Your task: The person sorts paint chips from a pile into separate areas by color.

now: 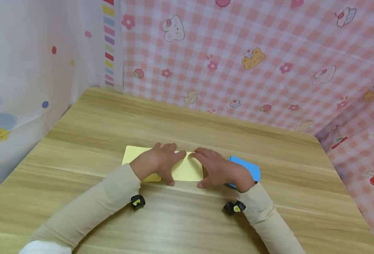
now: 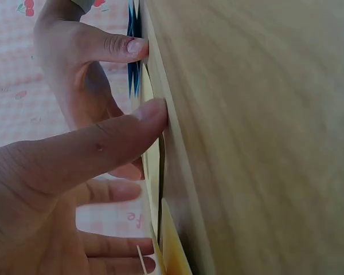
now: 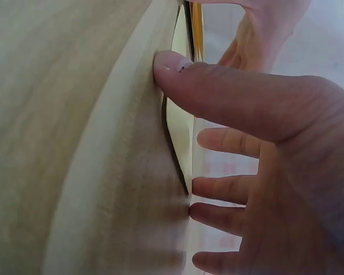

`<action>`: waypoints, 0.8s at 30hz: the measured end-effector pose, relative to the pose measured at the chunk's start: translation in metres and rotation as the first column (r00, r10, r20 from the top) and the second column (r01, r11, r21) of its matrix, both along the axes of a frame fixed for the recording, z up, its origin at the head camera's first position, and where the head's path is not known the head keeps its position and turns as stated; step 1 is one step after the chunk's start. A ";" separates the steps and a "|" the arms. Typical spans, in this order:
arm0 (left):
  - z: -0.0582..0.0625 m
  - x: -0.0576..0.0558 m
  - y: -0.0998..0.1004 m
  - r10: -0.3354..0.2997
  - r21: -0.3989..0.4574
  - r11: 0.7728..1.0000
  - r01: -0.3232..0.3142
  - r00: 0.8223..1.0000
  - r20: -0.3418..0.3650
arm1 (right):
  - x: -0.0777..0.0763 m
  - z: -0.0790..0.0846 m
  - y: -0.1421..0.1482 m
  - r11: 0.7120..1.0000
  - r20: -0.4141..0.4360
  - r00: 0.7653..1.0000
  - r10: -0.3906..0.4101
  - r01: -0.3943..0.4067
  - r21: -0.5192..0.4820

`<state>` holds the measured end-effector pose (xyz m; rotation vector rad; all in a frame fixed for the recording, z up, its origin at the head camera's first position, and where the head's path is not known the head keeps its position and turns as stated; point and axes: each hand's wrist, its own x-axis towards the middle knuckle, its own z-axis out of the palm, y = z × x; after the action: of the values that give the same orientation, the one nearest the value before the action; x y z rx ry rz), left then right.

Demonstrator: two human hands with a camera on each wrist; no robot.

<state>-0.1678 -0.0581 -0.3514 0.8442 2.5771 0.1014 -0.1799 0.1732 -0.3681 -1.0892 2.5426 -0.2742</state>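
Observation:
A pale yellow piece of paper [image 1: 188, 171] lies on the table between the two hands in the head view. My left hand [image 1: 161, 160] spans its left part, thumb at the near edge and fingers toward the far edge. The right hand [image 1: 217, 167] mirrors this at the right end. Both hands have spread fingers, and both thumbs [image 2: 143, 117] come down at the table along the paper's near side. In the right wrist view, the paper [image 3: 180, 129] bows slightly off the table. More yellow paper [image 1: 134, 153] lies partly hidden under my left hand and wrist.
Blue paper [image 1: 248, 167] sits to the right, partly covered by the right wrist. Black wrist cameras [image 1: 138, 202] hang below both sleeves. A pink checked cloth [image 1: 221, 67] stands behind the wooden table [image 1: 180, 225], and a white one [image 1: 37, 70] at the left.

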 end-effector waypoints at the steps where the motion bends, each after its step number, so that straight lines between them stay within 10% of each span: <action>1: 0.001 0.000 0.000 -0.004 0.009 1.000 0.004 1.000 -0.006 | 0.000 0.000 0.000 1.000 -0.005 1.000 0.001 -0.001 -0.009; 16: 0.008 -0.006 -0.011 0.016 0.237 0.971 -0.031 0.998 0.064 | 0.006 0.004 0.001 0.993 0.002 1.000 -0.002 0.002 -0.121; 24: 0.045 -0.003 -0.030 -0.045 0.448 0.890 0.090 0.993 -0.110 | 0.016 0.046 0.010 0.968 -0.117 0.990 -0.078 0.047 -0.246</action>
<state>-0.1711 -0.0876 -0.3068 1.1246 2.6498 0.6796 -0.1643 0.1834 -0.3223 -1.1465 2.7135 -0.5629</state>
